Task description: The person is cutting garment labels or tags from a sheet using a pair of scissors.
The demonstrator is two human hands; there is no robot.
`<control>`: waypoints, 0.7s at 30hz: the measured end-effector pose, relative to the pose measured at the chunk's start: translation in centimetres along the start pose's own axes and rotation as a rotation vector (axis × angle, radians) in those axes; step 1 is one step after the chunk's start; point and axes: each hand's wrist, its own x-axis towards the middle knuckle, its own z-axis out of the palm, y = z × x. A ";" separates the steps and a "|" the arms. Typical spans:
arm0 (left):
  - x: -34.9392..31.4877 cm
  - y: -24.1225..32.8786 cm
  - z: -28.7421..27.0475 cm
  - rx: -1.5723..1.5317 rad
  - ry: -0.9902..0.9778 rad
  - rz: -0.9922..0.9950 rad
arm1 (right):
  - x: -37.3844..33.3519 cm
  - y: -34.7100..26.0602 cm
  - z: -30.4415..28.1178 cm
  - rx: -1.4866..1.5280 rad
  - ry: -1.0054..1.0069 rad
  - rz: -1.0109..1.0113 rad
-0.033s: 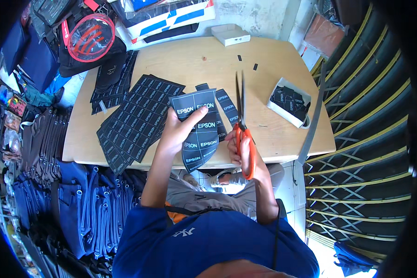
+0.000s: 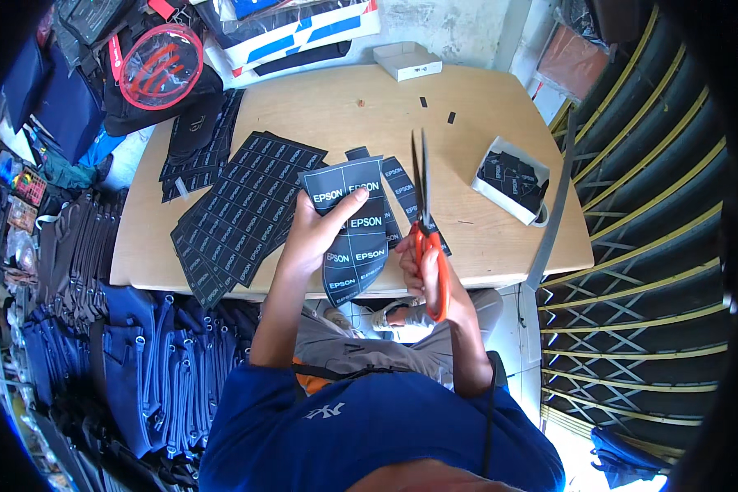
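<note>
Between the thumb and fingers of my left hand (image 2: 316, 228) is a black label sheet (image 2: 355, 264) with white print and thin grid lines. It hangs over the table's front edge, its lower end curling. My right hand (image 2: 414, 266) grips a pair of scissors (image 2: 424, 220) by the orange handles. The long blades point up and away, slightly parted, to the right of the sheet and apart from it. Behind the held sheet, narrower label strips (image 2: 402, 187) lie on the table, partly hidden. Larger printed label sheets (image 2: 250, 193) overlap on the left.
The wooden table (image 2: 312, 102) holds a white box (image 2: 503, 202) of cut black labels at right, and two small black pieces (image 2: 451, 118) farther back. Another white box (image 2: 408, 64) stands at the rear. Blue bags (image 2: 152, 369) hang at left; a folding metal gate (image 2: 640, 287) stands right.
The scissors have shifted slightly left and down with my right hand, and their blades look a little wider apart. My left hand and the label sheet stay about where they were.
</note>
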 end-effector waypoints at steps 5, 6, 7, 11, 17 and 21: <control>-0.6 -0.2 0.7 -0.027 -0.005 0.057 | -1.3 0.3 1.0 -0.209 -0.012 -0.140; -0.8 -0.3 0.6 -0.006 -0.017 0.050 | -1.4 0.1 1.2 -0.210 -0.011 -0.139; -0.8 -0.4 0.6 0.015 -0.028 0.042 | -1.4 -0.3 1.5 -0.262 -0.014 -0.174; -1.2 -0.5 0.6 0.006 -0.053 0.045 | -1.6 -0.6 1.7 -0.330 -0.004 -0.167; -1.6 -0.3 0.6 0.042 -0.090 0.054 | -1.7 -0.7 1.7 -0.370 0.026 -0.095; -1.9 0.1 0.5 0.004 -0.087 0.036 | -1.4 -1.8 2.4 -0.392 0.071 -0.079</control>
